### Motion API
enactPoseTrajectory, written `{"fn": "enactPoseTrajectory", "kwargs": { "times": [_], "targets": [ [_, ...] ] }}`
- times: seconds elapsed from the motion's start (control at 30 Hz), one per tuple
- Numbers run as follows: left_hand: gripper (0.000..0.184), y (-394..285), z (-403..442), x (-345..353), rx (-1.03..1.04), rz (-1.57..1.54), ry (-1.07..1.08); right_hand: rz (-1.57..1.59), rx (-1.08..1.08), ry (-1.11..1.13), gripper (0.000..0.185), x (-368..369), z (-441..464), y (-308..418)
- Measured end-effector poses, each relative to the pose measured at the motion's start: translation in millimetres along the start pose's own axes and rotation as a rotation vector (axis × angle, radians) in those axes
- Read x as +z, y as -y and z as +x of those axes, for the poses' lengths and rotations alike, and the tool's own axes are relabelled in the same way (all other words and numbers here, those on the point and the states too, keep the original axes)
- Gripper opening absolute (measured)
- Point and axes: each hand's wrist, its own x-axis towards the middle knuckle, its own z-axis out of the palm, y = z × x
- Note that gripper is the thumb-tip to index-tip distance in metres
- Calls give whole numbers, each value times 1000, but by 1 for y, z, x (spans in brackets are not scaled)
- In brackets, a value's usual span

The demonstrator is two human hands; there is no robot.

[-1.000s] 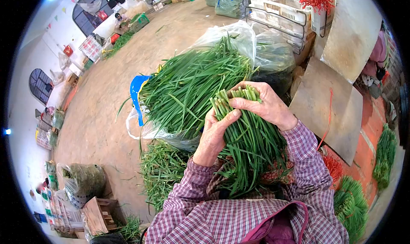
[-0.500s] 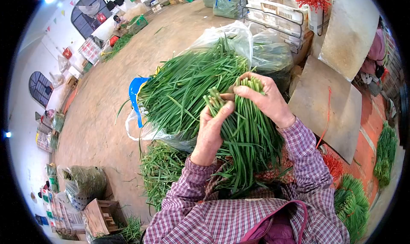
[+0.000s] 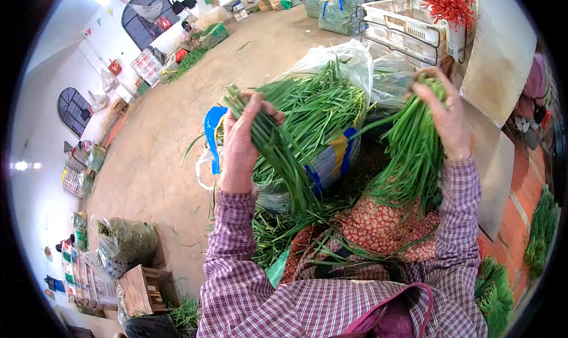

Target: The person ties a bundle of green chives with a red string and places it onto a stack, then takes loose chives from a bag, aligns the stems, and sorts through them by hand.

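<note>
My left hand (image 3: 239, 142) is closed around the stem end of a slim bunch of garlic chives (image 3: 277, 151), held up at the left with its leaves slanting down to the right. Over on the right, my right hand (image 3: 444, 113) grips a thicker bunch of garlic chives (image 3: 408, 154) by the stems, leaves hanging above my lap. Between and beyond the hands lies a heap of loose chives (image 3: 325, 104) in a clear plastic bag (image 3: 349, 60) with blue and yellow bands. Cut leaves are scattered beneath, and a red floral apron (image 3: 387, 225) covers my lap.
A white crate (image 3: 408, 33) on a metal frame stands behind, beside a hanging bunch of red ties (image 3: 448, 6). Upright and slanted boards (image 3: 497, 71) border the right. Chive bundles (image 3: 496, 296) lie lower right. A wooden crate (image 3: 139, 287) and filled bag (image 3: 127, 246) stand left.
My hands, close together before, have moved apart, each with a bunch: left hand leftward, right hand rightward and up. The apron and the bag's banded side now show between them.
</note>
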Motion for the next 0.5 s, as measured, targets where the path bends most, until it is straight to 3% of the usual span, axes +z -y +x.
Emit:
{"fn": "enactPoseTrajectory", "kwargs": {
  "times": [0.17,0.5],
  "targets": [
    [15,5,-1,28,-48,-45,46,27,-6,318,28,48,-12,37],
    [18,11,-3,49,-73,25,108,-18,-108,337,28,91,-25,50]
  ]
}}
